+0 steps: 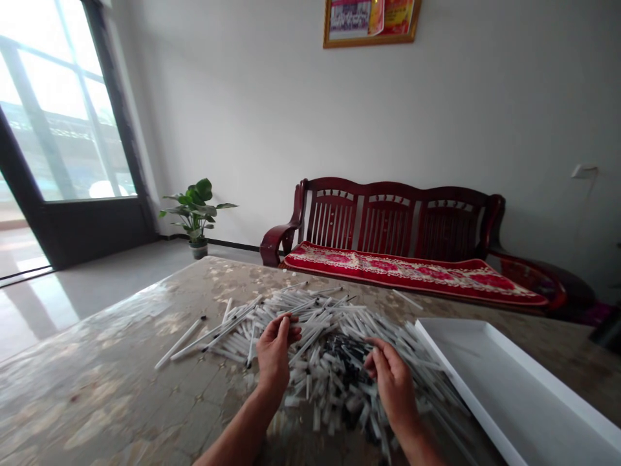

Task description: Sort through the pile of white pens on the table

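Observation:
Pinched fingers close my left hand [275, 349] at the near left of a large pile of white pen barrels [276, 307]. A small dark tip shows by those fingertips, too small to name. My right hand [392, 378] is curled, thumb against fingers, over the right side of the pile; what it grips, if anything, is hidden. Between the hands lie black pen parts [347, 348] and many short clear caps [330, 391], partly blurred. Several barrels have black ends, and one loose barrel [179, 343] rests apart on the left.
The pile sits on a table with a patterned cover [121, 382]. At the right, an open white tray [524, 382] stands against the barrels. Beyond the table are a red wooden bench [388, 220] with a red floral cover, a potted plant [196, 210] and a glass door [72, 129].

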Motion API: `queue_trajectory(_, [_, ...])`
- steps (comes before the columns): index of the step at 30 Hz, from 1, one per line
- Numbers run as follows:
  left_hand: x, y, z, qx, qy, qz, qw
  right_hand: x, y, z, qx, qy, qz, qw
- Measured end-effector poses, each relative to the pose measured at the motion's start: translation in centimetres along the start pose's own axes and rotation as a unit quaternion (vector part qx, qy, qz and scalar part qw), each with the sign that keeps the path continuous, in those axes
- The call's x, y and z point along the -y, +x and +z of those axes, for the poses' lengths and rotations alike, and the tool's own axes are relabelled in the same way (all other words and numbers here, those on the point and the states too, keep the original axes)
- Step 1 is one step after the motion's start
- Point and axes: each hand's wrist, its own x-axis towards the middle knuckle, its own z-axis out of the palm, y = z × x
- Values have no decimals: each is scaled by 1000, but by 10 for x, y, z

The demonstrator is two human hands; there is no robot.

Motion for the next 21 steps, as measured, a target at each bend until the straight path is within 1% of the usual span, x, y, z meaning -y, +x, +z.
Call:
queue_trajectory(3, [1, 7, -3, -26, -3, 15, 1000, -4, 5, -6, -48, -10, 2, 999])
queue_trajectory(4, [1, 8, -4, -18, 6, 22, 1000, -6, 7, -7, -56, -19, 3, 998])
queue_trajectory(5, [1, 8, -4, 3, 25, 30, 999, -9, 7, -7, -55, -29, 2, 998])
queue_trajectory(7, [2, 4, -2, 67, 89, 54, 992, -13, 6, -4, -22, -51, -19, 998])
queue_trajectory(9, [3, -1, 0, 122, 164, 106, 973, -17, 2, 1, 35, -84, -67, 994])
queue_trajectory(11, [1, -4, 1, 137, 242, 174, 945, -18, -2, 4, 79, -130, -118, 981])
queue_trajectory(13, [-5, -1, -2, 118, 336, 221, 908, -18, -4, 5, 100, -174, -153, 968])
queue_trajectory(14, [-9, 2, -6, 101, 393, 234, 883, -16, -4, 4, 109, -190, -167, 961])
queue_trajectory(16, [-23, 10, -15, 65, 513, 243, 821, -13, -3, 2, 127, -214, -195, 949])
queue_trajectory(18, [-38, 19, -27, 28, 620, 232, 749, -9, -2, 0, 145, -237, -220, 935])
queue_trajectory(19, [-44, 24, -33, 14, 660, 217, 719, -7, -1, -1, 152, -247, -230, 929])
queue_trajectory(21, [-55, 31, -44, 10, 723, 168, 670, -5, -1, -1, 151, -260, -243, 922])
